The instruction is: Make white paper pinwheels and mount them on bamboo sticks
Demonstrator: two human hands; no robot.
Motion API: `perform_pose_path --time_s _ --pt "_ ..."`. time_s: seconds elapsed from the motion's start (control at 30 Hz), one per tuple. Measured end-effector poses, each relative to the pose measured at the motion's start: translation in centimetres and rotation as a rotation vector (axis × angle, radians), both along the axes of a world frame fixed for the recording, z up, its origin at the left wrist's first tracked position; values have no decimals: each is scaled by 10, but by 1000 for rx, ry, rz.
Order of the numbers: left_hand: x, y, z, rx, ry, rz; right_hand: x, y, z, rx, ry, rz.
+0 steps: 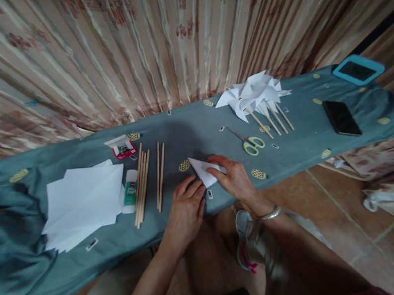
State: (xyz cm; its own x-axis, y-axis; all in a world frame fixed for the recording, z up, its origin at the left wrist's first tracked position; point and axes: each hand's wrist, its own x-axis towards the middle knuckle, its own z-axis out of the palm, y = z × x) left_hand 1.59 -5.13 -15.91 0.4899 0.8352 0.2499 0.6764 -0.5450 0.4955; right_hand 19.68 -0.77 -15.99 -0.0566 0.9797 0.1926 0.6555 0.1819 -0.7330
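A white sheet of paper [202, 171], folded into a small triangle, lies on the table with one point toward the far left. My right hand [232, 176] grips it from the right, thumb across its top face and the other fingers along its far edge. My left hand [188, 208] rests at its near left side, fingers stretched out side by side and fingertips touching the paper's edge. To the left lie two loose wooden sticks [161, 176], and to the right a pair of scissors [248, 143] with light green handles.
A bundle of wooden sticks [142, 187], a glue stick [129, 193], a small red box [122, 149] and a stack of white paper [81, 202] lie left. Finished paper pinwheels [256, 95], a black phone [341, 117] and a blue-framed device [358, 70] lie right on the teal cloth [193, 123].
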Motion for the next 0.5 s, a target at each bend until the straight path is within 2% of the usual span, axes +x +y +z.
perform_pose_path --time_s 0.5 --pt "-1 1 5 -12 10 11 -2 7 -4 47 -76 3"
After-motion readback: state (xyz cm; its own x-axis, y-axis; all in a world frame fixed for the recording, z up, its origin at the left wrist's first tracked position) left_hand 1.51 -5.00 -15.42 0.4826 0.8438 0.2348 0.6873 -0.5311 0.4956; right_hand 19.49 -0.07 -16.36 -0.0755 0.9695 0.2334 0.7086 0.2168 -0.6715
